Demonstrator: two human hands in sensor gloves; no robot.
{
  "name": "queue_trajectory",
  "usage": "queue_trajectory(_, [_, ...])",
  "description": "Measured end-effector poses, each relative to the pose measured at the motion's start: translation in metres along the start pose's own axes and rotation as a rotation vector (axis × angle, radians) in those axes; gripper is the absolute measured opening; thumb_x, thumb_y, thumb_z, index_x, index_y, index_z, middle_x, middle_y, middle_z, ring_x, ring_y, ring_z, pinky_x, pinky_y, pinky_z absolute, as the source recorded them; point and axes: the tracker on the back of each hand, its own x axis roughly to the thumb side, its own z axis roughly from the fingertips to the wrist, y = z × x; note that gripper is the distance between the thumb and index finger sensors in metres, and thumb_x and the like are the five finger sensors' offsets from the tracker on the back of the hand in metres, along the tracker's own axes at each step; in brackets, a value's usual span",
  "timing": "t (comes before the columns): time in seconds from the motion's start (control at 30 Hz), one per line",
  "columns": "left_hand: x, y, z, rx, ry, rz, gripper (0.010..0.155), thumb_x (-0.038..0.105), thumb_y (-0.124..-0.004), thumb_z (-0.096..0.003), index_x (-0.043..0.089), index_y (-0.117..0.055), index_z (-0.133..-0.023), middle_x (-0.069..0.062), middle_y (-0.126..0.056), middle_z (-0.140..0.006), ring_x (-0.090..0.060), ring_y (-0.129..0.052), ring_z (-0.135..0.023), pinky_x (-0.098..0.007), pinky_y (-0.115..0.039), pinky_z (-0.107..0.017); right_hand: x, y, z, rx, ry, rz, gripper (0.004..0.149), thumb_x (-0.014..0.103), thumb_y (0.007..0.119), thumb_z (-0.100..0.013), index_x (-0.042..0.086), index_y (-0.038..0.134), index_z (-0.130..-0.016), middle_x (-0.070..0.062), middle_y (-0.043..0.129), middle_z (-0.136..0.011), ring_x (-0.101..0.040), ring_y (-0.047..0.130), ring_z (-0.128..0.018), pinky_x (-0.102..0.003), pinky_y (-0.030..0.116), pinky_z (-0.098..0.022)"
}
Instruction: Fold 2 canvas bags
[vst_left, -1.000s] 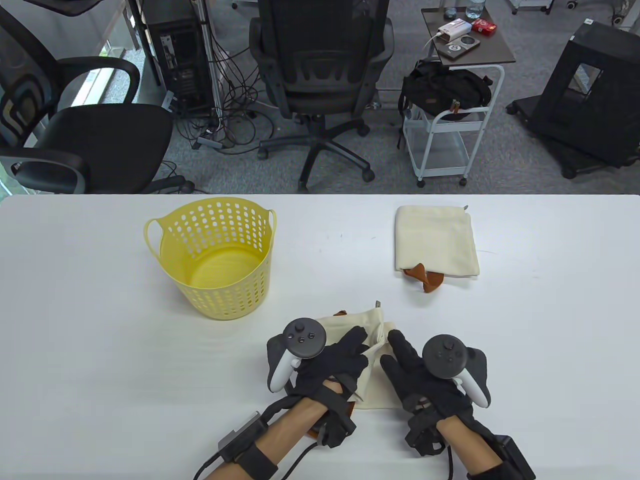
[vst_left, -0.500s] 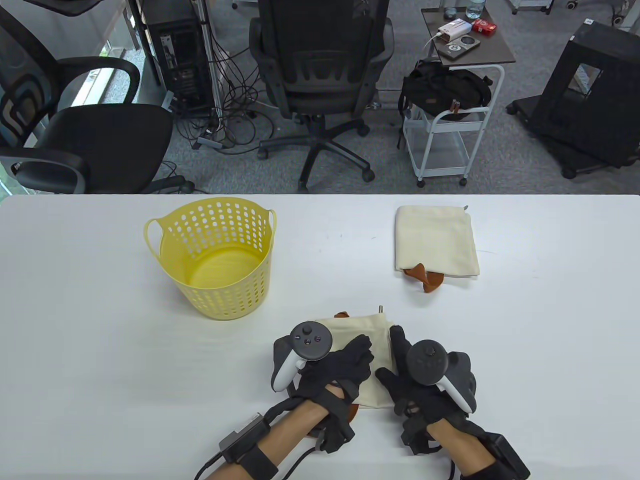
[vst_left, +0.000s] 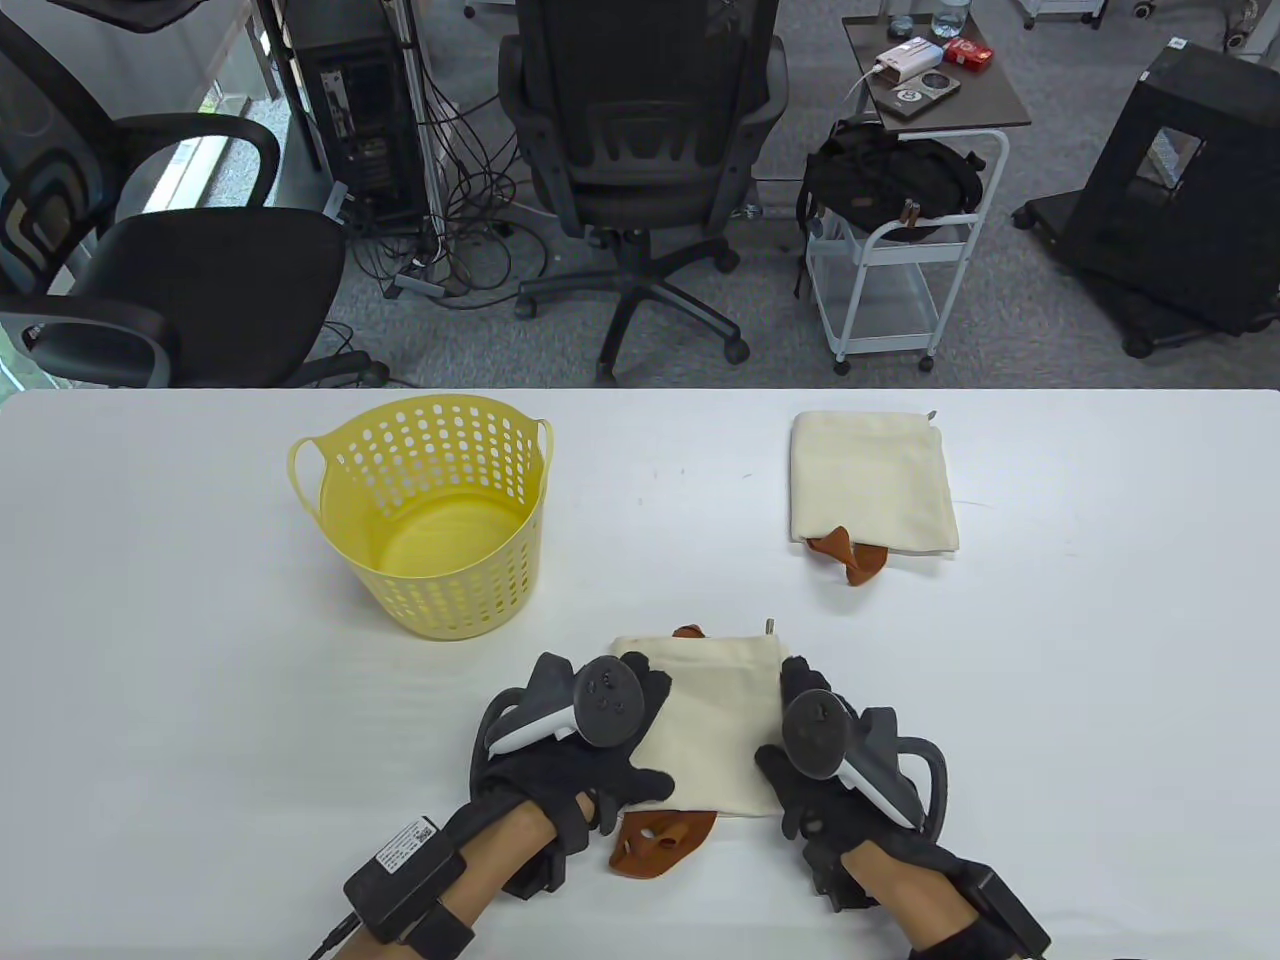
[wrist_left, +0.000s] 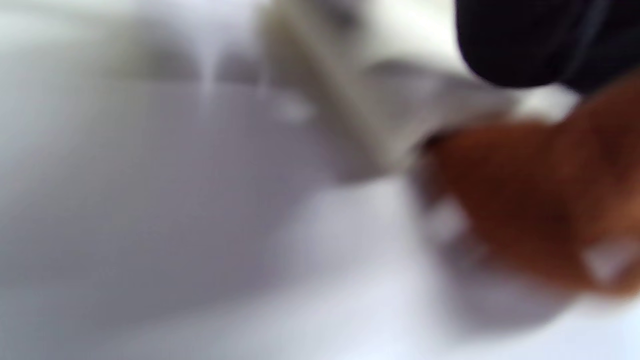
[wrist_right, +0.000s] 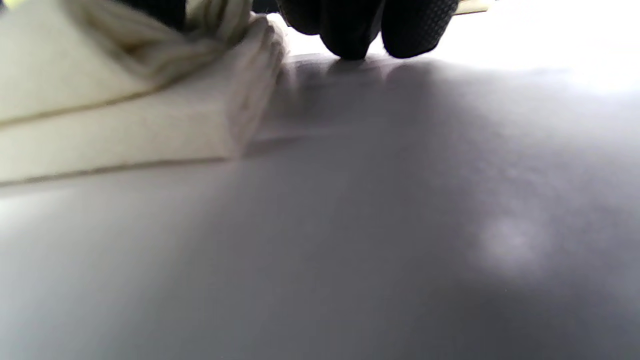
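Resting on the two side edges of a folded cream canvas bag (vst_left: 712, 725), both gloved hands lie at the near edge of the white table (vst_left: 150, 650). The left hand (vst_left: 570, 765) touches the bag's left edge, with its thumb stretched over the near left corner; whether it grips the cloth I cannot tell. The right hand (vst_left: 825, 775) lies along the right edge, and in the right wrist view its fingertips (wrist_right: 350, 35) touch the table just beside the stacked cloth layers (wrist_right: 130, 120), apart from the fold, so this hand does not hold the bag.

The bag is a flat, nearly square packet with smooth top face. A brown leather handle (vst_left: 660, 840) comes out from under its near left corner, and a small brown piece (vst_left: 688, 632) shows at its far edge, beside a little metal pull (vst_left: 770, 626).

The left wrist view is very blurred: only a brown shape (wrist_left: 530, 200), pale cloth and a dark glove can be made out. The trackers hide most of both hands from above.

There are two canvas bags: the second folded cream bag (vst_left: 870, 485) lies well apart at the far right, with a brown handle (vst_left: 850, 555) peeking from its near edge. One yellow perforated plastic basket (vst_left: 430, 515) stands upright at the far left.
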Motion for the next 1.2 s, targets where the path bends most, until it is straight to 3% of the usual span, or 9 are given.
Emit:
queue_trajectory(0.13, [-0.006,-0.009,-0.006,-0.042,-0.040,0.103,0.099,0.061,-0.078,-0.0358,0.034,-0.010,-0.103,0.008,0.009,-0.107,-0.031,0.000,-0.108,-0.060,-0.014,-0.078,0.010,-0.015,0.009,-0.110,-0.028,0.027,0.086,0.049,0.079,-0.045,0.025,0.023,-0.107,-0.011,0.030,-0.116,-0.041,0.045,-0.107,-0.059,0.051,-0.076])
queue_trajectory(0.27, [-0.006,-0.008,-0.008,-0.068,-0.015,0.073,0.099,0.063,-0.077,-0.0345,0.035,-0.010,-0.103,0.010,0.009,-0.107,-0.033,-0.003,-0.110,-0.059,-0.014,-0.079,0.046,-0.030,0.010,-0.173,-0.249,0.094,0.076,0.048,0.081,-0.045,0.029,0.042,-0.107,-0.007,0.030,-0.117,-0.038,0.036,-0.108,-0.056,0.041,-0.079])
queue_trajectory(0.37, [-0.006,-0.008,-0.008,-0.071,-0.014,0.070,0.099,0.063,-0.076,-0.0343,0.036,-0.010,-0.103,0.011,0.010,-0.107,-0.032,-0.003,-0.110,-0.059,-0.013,-0.079,0.070,-0.025,-0.002,-0.036,-0.365,0.154,0.073,0.048,0.081,-0.045,0.029,0.047,-0.107,-0.004,0.033,-0.117,-0.033,0.033,-0.108,-0.053,0.040,-0.079])
queue_trajectory(0.57, [-0.006,-0.008,-0.009,-0.080,-0.012,0.069,0.099,0.063,-0.076,-0.0340,0.037,-0.010,-0.103,0.012,0.010,-0.107,-0.031,-0.002,-0.110,-0.058,-0.012,-0.079,0.061,0.006,-0.035,0.267,-0.286,0.178,0.081,0.059,0.070,-0.044,0.036,0.024,-0.105,0.001,0.007,-0.114,-0.026,0.010,-0.106,-0.050,0.020,-0.077])
queue_trajectory(0.63, [-0.006,-0.008,-0.009,-0.085,-0.014,0.069,0.099,0.064,-0.076,-0.0339,0.037,-0.010,-0.103,0.011,0.010,-0.107,-0.032,-0.002,-0.110,-0.058,-0.012,-0.079,0.056,0.004,-0.033,0.206,-0.290,0.121,0.080,0.058,0.076,-0.043,0.035,0.032,-0.106,0.002,0.014,-0.115,-0.025,0.014,-0.107,-0.050,0.022,-0.077])
queue_trajectory(0.83, [-0.007,-0.008,-0.008,-0.082,-0.015,0.059,0.099,0.065,-0.075,-0.0335,0.036,-0.011,-0.103,0.010,0.009,-0.107,-0.031,-0.002,-0.110,-0.057,-0.012,-0.079,0.038,0.001,-0.021,0.190,-0.203,0.186,0.080,0.060,0.073,-0.042,0.035,0.032,-0.106,0.007,0.013,-0.115,-0.022,0.008,-0.106,-0.053,0.021,-0.077])
queue_trajectory(0.97, [-0.006,-0.008,-0.008,-0.080,-0.010,0.051,0.099,0.065,-0.075,-0.0331,0.036,-0.011,-0.103,0.010,0.009,-0.107,-0.031,-0.003,-0.110,-0.057,-0.012,-0.079,0.020,-0.003,-0.016,0.157,-0.146,0.150,0.082,0.056,0.079,-0.041,0.034,0.035,-0.107,0.006,0.014,-0.115,-0.034,0.017,-0.107,-0.056,0.027,-0.077])
queue_trajectory(1.07, [-0.006,-0.008,-0.007,-0.077,-0.010,0.051,0.099,0.066,-0.074,-0.0331,0.036,-0.011,-0.103,0.009,0.009,-0.107,-0.031,-0.003,-0.110,-0.057,-0.012,-0.079,0.018,-0.005,-0.014,0.097,-0.151,0.092,0.084,0.052,0.084,-0.041,0.026,0.039,-0.106,-0.004,0.022,-0.114,-0.040,0.057,-0.103,-0.053,0.059,-0.073])
queue_trajectory(1.2, [-0.008,-0.009,-0.007,-0.071,-0.012,0.061,0.099,0.066,-0.074,-0.0333,0.036,-0.010,-0.103,0.010,0.010,-0.107,-0.030,-0.002,-0.110,-0.056,-0.011,-0.079,0.014,-0.005,-0.013,-0.036,-0.063,0.005,0.082,0.051,0.085,-0.040,0.017,0.046,-0.105,-0.017,0.042,-0.111,-0.036,0.073,-0.096,-0.047,0.073,-0.069])
